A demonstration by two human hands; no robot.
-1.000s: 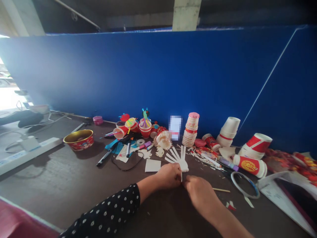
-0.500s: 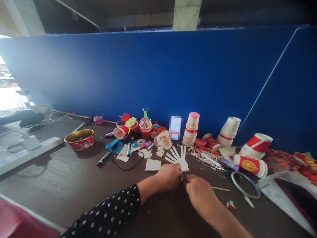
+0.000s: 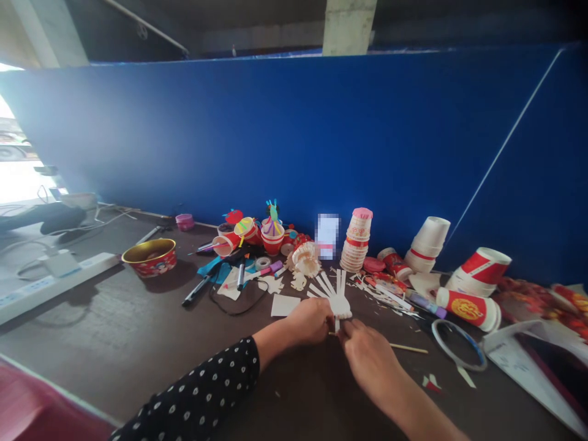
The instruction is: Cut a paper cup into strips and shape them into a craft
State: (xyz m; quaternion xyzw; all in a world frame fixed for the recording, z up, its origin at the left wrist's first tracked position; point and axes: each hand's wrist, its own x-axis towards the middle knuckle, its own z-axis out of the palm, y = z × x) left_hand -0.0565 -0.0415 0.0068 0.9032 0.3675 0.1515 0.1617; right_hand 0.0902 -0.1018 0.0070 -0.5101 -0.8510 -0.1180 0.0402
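Observation:
A white paper cup cut into strips (image 3: 339,305) lies on the dark table just beyond my hands. Several of its strips fan out away from me, and its near right edge looks curled. My left hand (image 3: 312,320) is closed, its fingertips pinched at a strip on the near side of the cut cup. My right hand (image 3: 367,349) is closed around a thin wooden stick (image 3: 410,348). One end of the stick juts out to the right of the hand; the other tip shows between both hands, crossing the near strip. My left fingertips hide part of the strip.
A white paper square (image 3: 285,305) lies left of the cut cup. Behind stand stacked paper cups (image 3: 355,248), with markers (image 3: 195,290) and paper scraps around. Rightward are a tape ring (image 3: 459,346) and a red cup (image 3: 468,307). A gold-rimmed bowl (image 3: 149,260) sits left.
The near strip now shows flatter between my fingertips, with the stick's tip visible across it. Both hands stay closed and nearly in place. The view has shifted slightly.

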